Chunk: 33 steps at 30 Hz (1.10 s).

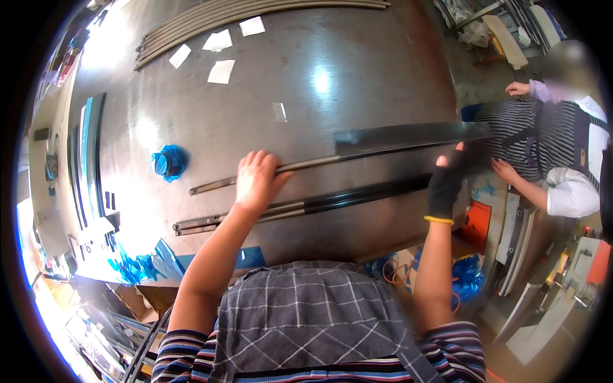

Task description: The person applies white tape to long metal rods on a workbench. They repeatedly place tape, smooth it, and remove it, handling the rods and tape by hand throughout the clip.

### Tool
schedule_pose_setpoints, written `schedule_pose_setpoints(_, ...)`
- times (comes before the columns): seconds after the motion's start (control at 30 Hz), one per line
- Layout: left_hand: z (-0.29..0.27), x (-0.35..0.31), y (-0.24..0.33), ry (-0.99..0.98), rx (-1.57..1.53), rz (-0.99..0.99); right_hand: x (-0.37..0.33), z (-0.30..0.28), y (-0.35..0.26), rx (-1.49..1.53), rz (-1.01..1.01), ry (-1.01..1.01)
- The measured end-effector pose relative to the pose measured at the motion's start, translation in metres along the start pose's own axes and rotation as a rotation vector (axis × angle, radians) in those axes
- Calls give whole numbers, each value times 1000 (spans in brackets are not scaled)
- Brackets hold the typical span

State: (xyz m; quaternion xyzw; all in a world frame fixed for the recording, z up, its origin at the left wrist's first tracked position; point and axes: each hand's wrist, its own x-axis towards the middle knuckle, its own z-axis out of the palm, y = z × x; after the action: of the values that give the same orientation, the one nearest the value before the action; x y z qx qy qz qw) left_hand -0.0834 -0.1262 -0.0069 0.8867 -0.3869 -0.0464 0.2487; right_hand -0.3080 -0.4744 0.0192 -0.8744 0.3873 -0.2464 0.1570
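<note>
My left hand [257, 182] is bare and closes over a thin metal rod [211, 187] lying slantwise across the metal table. Along the rod's right part runs a long, flat black strip [408, 135]. My right hand [445, 185], in a black fingerless glove with a yellow cuff, is at the right end of this strip; its thumb and a fingertip are at the strip's lower edge, and the other fingers are lost in dark blur. Nearer my body lie two more rods [198, 226], their right part inside a glossy black sleeve [364, 193].
Several long rods [255, 19] lie at the table's far edge, near white paper pieces [221, 71]. A blue-wrapped roll [169, 162] stands left, beside long blue and black strips [93, 153]. At the right, a co-worker in a striped apron [517, 137] stands close to the table.
</note>
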Motion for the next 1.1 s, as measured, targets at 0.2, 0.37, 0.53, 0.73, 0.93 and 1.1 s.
schedule_pose_setpoints(0.2,24,39,48,-58,52,-2,-62,7,-69,163,-55,-119)
schedule_pose_setpoints(0.37,-22,22,23,177,-24,-7,-107,15,-127,165,-238,-275)
schedule_pose_setpoints(0.53,-84,-31,-84,392,322,-212,-107,32,-188,150,-430,-314)
schedule_pose_setpoints(0.73,-125,-70,-153,226,363,-221,-65,92,-263,104,-538,-390)
schedule_pose_setpoints(0.93,-167,-123,-180,427,155,-257,7,173,-288,-172,-313,-846)
schedule_pose_setpoints(1.1,-200,-203,-279,729,318,-815,-62,202,-337,-239,-618,-596)
